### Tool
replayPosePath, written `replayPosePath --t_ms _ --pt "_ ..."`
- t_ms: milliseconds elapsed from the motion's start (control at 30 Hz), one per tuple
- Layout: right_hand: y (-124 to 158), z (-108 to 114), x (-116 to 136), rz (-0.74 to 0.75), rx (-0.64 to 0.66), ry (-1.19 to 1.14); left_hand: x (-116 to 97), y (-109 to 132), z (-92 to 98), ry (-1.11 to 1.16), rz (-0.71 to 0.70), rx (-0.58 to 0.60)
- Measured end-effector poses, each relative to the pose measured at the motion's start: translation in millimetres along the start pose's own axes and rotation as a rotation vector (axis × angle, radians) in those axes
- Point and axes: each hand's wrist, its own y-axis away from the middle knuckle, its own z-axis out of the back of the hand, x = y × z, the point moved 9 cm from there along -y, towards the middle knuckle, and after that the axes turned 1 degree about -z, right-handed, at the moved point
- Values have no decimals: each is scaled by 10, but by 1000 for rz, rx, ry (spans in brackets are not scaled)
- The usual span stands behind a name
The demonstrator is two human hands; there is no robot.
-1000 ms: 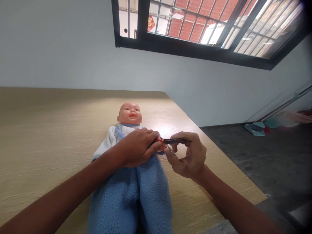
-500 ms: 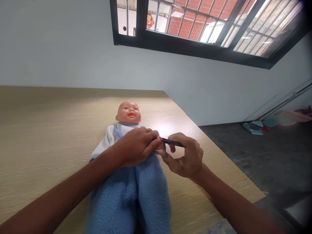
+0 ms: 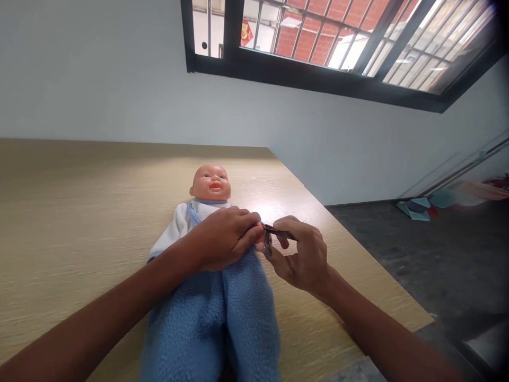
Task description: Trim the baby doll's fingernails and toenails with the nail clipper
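Note:
A baby doll (image 3: 210,183) in a white top and fuzzy blue overalls lies on its back on the table (image 3: 79,212), its head toward the wall. My left hand (image 3: 226,237) reaches across its chest, closed around the doll's hand (image 3: 260,233), which is mostly hidden by my fingers. My right hand (image 3: 304,254) grips a metal nail clipper (image 3: 280,232) between thumb and fingers, its lever swung out from the body. The clipper's tip is at the doll's fingers; whether its jaws touch them I cannot tell.
Behind the table stands a pale wall (image 3: 99,69) with a dark-framed barred window (image 3: 310,79). The table's right edge slants down toward a dark floor (image 3: 389,249). A dustpan (image 3: 414,208) and other coloured items lie on the floor by the wall at right.
My right hand has shifted slightly left, and the clipper's lever has turned a little. My left hand keeps its hold on the doll's hand.

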Motion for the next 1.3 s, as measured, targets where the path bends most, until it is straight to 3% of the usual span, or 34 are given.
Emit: replayPosePath --t_ms 500,733,1000,1300 --pt "-1 -12 -217 -326 33 -195 7 1 -7 -12 3 -3" --pt "23 -88 -234 -371 107 -302 12 3 -22 -51 5 0" --pt "76 -65 -459 -505 38 -454 -20 0 -30 -88 2 18" --pt "13 -84 -384 -381 237 -420 -29 7 -36 -104 -4 32"
